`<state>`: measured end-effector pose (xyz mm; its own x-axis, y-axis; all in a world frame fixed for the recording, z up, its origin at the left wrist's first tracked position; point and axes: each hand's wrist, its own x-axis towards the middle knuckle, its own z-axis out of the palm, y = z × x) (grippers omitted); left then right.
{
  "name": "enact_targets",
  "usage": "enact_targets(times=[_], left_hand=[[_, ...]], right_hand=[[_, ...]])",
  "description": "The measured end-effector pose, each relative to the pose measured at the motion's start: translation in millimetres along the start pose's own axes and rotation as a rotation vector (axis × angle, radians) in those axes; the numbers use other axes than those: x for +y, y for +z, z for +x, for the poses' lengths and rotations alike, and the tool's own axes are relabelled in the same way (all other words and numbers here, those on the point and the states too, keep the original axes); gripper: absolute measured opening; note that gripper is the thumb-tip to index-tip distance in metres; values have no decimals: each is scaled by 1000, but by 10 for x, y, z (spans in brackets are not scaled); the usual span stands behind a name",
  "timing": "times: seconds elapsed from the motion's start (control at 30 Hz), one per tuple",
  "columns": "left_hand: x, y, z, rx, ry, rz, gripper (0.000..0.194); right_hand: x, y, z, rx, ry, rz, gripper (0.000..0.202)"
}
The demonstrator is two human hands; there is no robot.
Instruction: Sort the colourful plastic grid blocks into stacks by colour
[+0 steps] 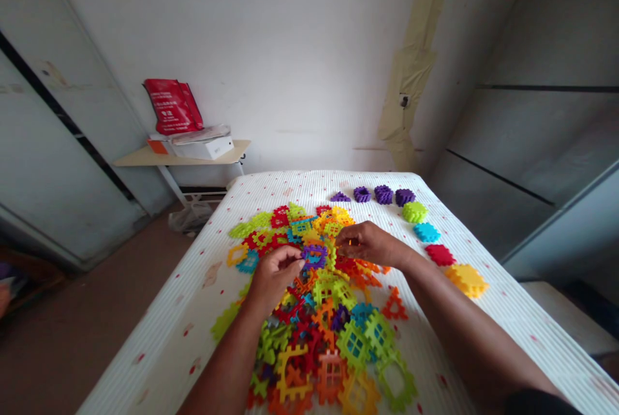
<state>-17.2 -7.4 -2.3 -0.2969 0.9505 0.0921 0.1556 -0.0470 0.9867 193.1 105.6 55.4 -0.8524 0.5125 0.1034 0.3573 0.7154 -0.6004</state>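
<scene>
Your left hand pinches a purple notched tile; I can't tell if your right hand holds anything. The surface extends left past the tile pile.

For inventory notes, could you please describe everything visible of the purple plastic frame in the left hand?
The purple, plastic-looking, notch-edged frame has an open middle. The left hand's grip pinches its left edge, holding its face toward the camera, over the multicoloured heap of plastic-looking pieces. Whether it touches any piece behind is unclear.
</scene>
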Motion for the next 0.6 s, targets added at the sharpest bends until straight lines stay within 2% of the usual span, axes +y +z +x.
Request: enact_targets(times=[0.1, 0.23, 0.3, 0.4, 0.5, 0.6], left_hand=[[-37, -24, 35, 96, -78, -151, 29], [-54, -29, 62, 145, -73, -222, 47], [-62, -23, 65, 159, -68, -236, 48], [-87, -17, 70, 162, -71, -272, 46], [-109, -14, 76, 144, -81, -314, 47], [-113, -10, 77, 137, -85, -341, 48]], right_hand=[[-8, 26, 9, 28, -3, -17, 13], [15, 129, 38, 89, -15, -9, 10], [4, 206, 54, 161, -37, 2, 14], [-64, 345, 77, 269, -114, -54, 32], [-143, 493, 98, 317, -188, -181, 44], [-170, 606, 115, 338, -199, -274, 45]])
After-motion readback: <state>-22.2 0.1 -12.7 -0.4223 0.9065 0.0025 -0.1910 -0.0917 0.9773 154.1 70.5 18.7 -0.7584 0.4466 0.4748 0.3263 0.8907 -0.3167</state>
